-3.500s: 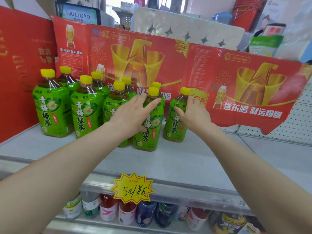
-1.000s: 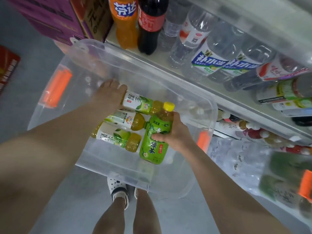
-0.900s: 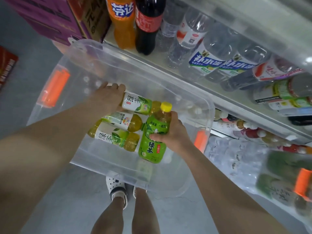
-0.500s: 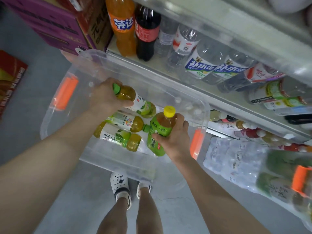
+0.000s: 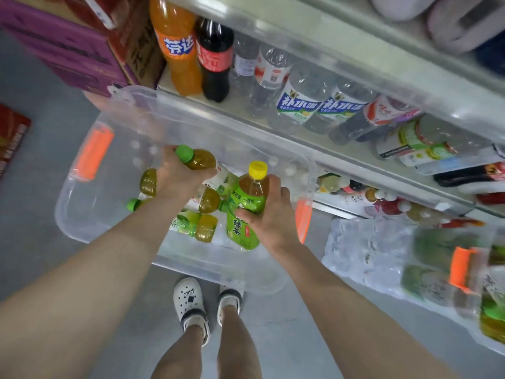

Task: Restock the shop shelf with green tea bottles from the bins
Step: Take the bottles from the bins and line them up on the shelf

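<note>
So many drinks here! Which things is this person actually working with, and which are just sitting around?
In the job:
left hand gripping a green-capped tea bottle; right hand gripping a yellow-capped green tea bottle; clear bin; tea bottles lying in it.

Just lying about:
orange soda bottle; cola bottle; water bottles; purple carton.

Both bare forearms reach forward and down, the left entering from 8 o'clock, the right from 4 o'clock. The left hand (image 5: 177,181), back up, curls its fingers round the neck of a green-capped bottle (image 5: 199,160). At its 4 o'clock, the right hand (image 5: 270,217) wraps a yellow-capped bottle (image 5: 247,199), thumb across the label. Two bare legs stand at 6 o'clock.
</note>
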Motion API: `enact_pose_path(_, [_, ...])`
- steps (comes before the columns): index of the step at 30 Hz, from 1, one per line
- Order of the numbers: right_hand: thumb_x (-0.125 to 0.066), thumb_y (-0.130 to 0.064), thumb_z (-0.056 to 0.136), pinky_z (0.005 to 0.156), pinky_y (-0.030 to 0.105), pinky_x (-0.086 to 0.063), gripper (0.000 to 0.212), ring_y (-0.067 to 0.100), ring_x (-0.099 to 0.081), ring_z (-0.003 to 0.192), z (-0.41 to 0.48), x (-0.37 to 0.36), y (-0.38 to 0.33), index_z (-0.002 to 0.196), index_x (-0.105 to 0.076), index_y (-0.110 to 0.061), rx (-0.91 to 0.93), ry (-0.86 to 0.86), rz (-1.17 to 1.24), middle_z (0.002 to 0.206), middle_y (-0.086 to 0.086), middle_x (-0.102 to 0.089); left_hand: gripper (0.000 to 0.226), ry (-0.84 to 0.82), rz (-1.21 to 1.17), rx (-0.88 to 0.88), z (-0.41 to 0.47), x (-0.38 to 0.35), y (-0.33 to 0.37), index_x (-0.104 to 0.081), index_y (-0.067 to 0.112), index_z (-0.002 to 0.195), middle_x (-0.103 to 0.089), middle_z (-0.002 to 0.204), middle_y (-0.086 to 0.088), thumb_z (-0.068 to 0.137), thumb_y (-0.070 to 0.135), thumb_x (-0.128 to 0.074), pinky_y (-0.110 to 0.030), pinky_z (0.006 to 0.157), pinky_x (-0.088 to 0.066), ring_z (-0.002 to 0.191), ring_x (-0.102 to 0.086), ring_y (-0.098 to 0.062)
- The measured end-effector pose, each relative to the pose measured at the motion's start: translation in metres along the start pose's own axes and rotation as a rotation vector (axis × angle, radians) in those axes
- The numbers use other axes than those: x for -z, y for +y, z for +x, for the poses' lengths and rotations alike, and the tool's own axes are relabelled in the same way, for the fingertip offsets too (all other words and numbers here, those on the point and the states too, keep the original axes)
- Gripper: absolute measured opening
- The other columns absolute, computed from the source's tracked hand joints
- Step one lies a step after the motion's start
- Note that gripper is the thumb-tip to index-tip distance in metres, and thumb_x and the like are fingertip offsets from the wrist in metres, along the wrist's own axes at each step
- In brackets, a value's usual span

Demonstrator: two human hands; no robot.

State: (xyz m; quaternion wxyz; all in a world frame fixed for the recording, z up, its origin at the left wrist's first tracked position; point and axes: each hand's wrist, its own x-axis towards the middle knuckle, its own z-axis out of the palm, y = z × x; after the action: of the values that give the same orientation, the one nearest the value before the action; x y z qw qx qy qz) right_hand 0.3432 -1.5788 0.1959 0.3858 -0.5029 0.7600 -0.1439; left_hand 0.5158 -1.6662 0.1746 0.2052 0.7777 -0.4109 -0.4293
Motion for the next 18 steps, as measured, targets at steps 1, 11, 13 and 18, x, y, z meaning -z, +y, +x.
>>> enact_pose_path(1, [-0.084, -0.034, 0.074, 0.089, 0.033, -0.044, 0.08, 0.029, -0.057, 0.104, -0.006, 0.005, -0.004, 0.137, -0.035, -0.024, 0.013, 0.007, 0.022, 0.112, 0.002, -0.043, 0.084, 0.015, 0.034, -0.011, -0.005, 0.009, 0.006, -0.042, 0.016, 0.129, -0.056, 0.112, -0.005, 0.063, 0.034, -0.089, -0.036, 0.089, -0.047, 0.106, -0.057, -0.029])
enact_pose_path(11, [-0.087, -0.045, 0.061, 0.095, 0.041, -0.05, 0.073, 0.018, -0.062, 0.106, -0.077, 0.094, -0.05, 0.121, -0.046, -0.041, 0.051, 0.143, 0.264, 0.116, -0.005, -0.064, 0.079, -0.053, 0.016, -0.378, -0.088, 0.099, 0.082, -0.044, 0.017, 0.128, -0.062, 0.115, -0.004, 0.064, 0.024, -0.09, -0.038, 0.091, -0.049, 0.104, -0.06, -0.026])
enact_pose_path(13, [-0.086, -0.045, 0.061, 0.091, 0.036, -0.052, 0.067, 0.014, -0.065, 0.101, -0.098, 0.122, -0.06, 0.112, -0.043, -0.05, 0.102, 0.18, 0.269, 0.112, -0.01, -0.067, 0.079, -0.09, 0.034, -0.475, -0.112, 0.113, 0.105, -0.044, 0.016, 0.131, -0.06, 0.113, 0.0, 0.066, 0.021, -0.089, -0.025, 0.084, -0.044, 0.101, -0.059, -0.02])
enact_pose_path(18, [-0.088, -0.044, 0.065, 0.096, 0.034, -0.051, 0.083, 0.015, -0.065, 0.107, -0.153, 0.194, -0.083, 0.134, -0.046, -0.029, 0.167, 0.262, 0.278, 0.119, -0.005, -0.067, 0.072, -0.146, 0.063, -0.655, -0.167, 0.149, 0.162, -0.051, 0.021, 0.128, -0.062, 0.117, -0.001, 0.067, 0.03, -0.088, -0.026, 0.087, -0.042, 0.105, -0.059, -0.019])
